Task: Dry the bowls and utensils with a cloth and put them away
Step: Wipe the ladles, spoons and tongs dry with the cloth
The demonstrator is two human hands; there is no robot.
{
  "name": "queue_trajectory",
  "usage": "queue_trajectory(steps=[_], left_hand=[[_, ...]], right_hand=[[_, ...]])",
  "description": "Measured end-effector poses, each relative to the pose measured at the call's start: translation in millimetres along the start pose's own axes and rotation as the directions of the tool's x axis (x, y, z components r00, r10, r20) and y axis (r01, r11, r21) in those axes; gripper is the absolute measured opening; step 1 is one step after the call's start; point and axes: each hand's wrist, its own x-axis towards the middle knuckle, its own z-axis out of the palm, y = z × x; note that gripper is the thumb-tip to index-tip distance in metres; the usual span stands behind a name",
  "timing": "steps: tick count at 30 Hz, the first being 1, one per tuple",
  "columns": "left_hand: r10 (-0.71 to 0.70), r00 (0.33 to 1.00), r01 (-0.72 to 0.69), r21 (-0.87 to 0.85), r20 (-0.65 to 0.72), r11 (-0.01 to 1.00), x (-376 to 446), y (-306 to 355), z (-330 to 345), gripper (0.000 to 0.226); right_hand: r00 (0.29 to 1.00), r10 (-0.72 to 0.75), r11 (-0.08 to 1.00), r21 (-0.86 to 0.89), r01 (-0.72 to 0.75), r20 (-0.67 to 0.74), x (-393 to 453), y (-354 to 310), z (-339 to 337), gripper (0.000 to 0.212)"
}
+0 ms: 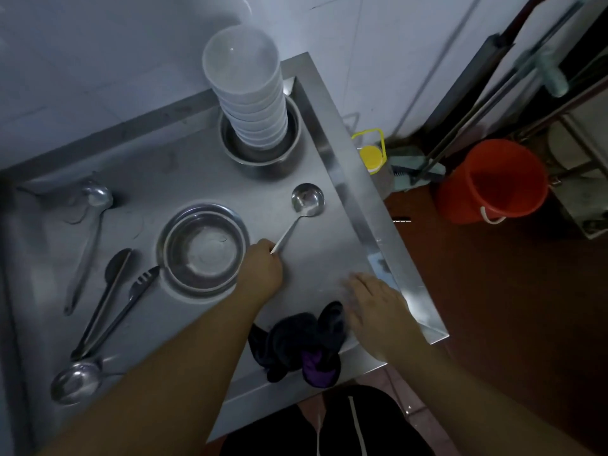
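Left hand holds a ladle at centre frame; right hand spread beside the cloth.

The left hand [263, 269] curls its fingers round the handle end of a steel ladle [304, 209], whose bowl lies on bare steel table [329, 258] near the raised right rim. The right hand [373, 301], blurred, fingers loosely spread, hovers beside a dark crumpled cloth [302, 340] at the lower edge. Left of the ladle sit nested steel bowls [202, 246]; at upper centre, stacked white plastic bowls [246, 87] stand in a steel pot [260, 143].

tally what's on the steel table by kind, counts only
Ladles: 3
Tongs: 1
Loose steel bowls: 1 stack, number in it unclear
White bowl stack in steel pot: 1
Dark cloth: 1
Total: 7 items or groups
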Motion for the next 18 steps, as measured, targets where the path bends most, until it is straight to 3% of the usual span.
queue_trajectory(steps=[6, 12, 18], left_hand=[[0.004, 1.0, -0.006, 0.063, 0.03, 0.998, 16.1, 10.3, 10.1, 0.019], [-0.027, 1.0, 0.027, -0.008, 0.014, 1.0, 16.2, 10.8, 21.7, 0.013], [0.009, 1.0, -0.009, 0.026, 0.009, 1.0, 15.9, 3.1, 20.1, 0.018]], right_hand=[[0.999, 0.021, 0.998, 0.053, -0.019, -0.032, -1.4, 4.4, 1.9, 0.058], [0.998, 0.016, 0.997, 0.079, -0.011, -0.068, -2.6, 0.4, 0.0, 0.054], [0.997, 0.019, 0.997, 0.078, -0.013, -0.08, -7.5, -13.6, 1.6, 0.051]])
